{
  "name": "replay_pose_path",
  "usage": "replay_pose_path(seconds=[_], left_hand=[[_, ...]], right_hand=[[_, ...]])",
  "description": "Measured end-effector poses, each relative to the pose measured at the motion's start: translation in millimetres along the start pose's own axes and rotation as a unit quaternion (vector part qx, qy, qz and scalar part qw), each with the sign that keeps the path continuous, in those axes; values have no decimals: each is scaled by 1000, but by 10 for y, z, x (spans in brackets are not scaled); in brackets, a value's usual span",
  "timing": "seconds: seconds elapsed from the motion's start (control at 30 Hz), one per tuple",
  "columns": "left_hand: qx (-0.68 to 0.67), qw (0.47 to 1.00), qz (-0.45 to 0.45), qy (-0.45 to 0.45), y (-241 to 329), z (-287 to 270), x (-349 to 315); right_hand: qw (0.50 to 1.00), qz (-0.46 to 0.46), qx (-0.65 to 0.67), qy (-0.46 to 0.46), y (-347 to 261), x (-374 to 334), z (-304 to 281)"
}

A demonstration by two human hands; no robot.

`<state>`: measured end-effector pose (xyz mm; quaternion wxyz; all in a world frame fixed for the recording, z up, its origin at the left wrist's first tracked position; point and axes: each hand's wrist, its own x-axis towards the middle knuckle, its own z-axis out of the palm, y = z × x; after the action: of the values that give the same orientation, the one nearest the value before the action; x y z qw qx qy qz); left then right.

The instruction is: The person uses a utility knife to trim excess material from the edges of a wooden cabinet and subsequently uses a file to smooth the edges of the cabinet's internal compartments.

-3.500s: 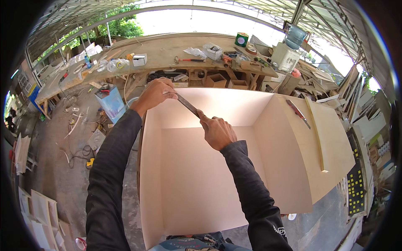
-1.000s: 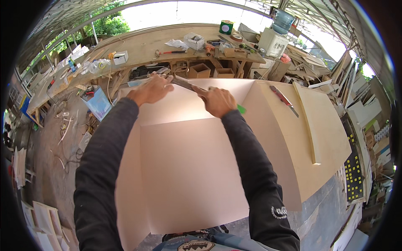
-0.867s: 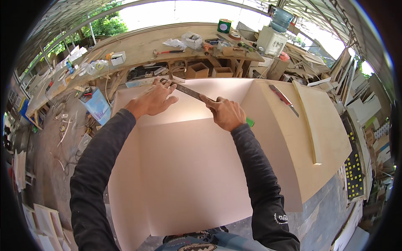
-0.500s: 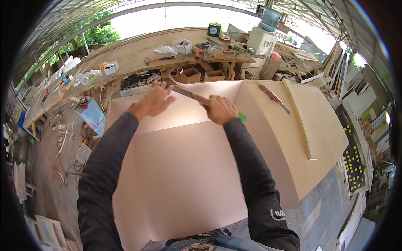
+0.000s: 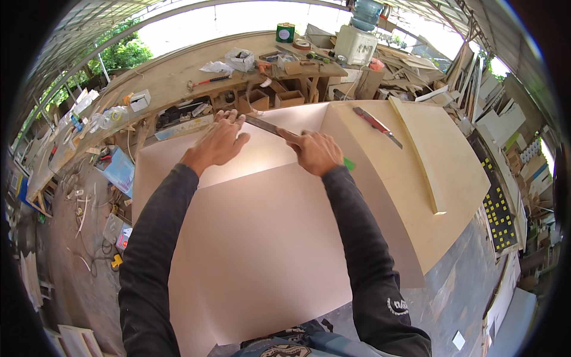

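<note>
At the box's far edge, the right hand (image 5: 317, 152) grips a file (image 5: 267, 126) by its green handle; the left hand (image 5: 219, 141) lies spread, fingertips on its tip. Strokes should probably stay flat and even. Since half a second ago, both hands sit slightly lower and the bench (image 5: 172, 71) looks farther off.

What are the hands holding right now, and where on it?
A long metal file: right hand grips its handle end, left hand presses fingertips on the far tip.

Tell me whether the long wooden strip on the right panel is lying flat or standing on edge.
Lying flat: the wooden strip rests with its broad face on the right panel, beside a red-handled tool.
</note>
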<state>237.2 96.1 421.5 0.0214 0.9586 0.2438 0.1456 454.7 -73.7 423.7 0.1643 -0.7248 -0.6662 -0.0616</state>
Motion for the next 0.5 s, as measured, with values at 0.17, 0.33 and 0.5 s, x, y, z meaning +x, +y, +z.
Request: replay_pose_path(seconds=[0.17, 0.33, 0.5], left_hand=[[27, 999, 9, -21, 61, 199, 414], [31, 999, -33, -25, -288, 122, 664], [-7, 999, 44, 28, 386, 242, 435]], right_hand=[[999, 41, -25, 5, 201, 34, 11], [998, 43, -32, -22, 92, 553, -19], [997, 79, -14, 17, 290, -240, -13]])
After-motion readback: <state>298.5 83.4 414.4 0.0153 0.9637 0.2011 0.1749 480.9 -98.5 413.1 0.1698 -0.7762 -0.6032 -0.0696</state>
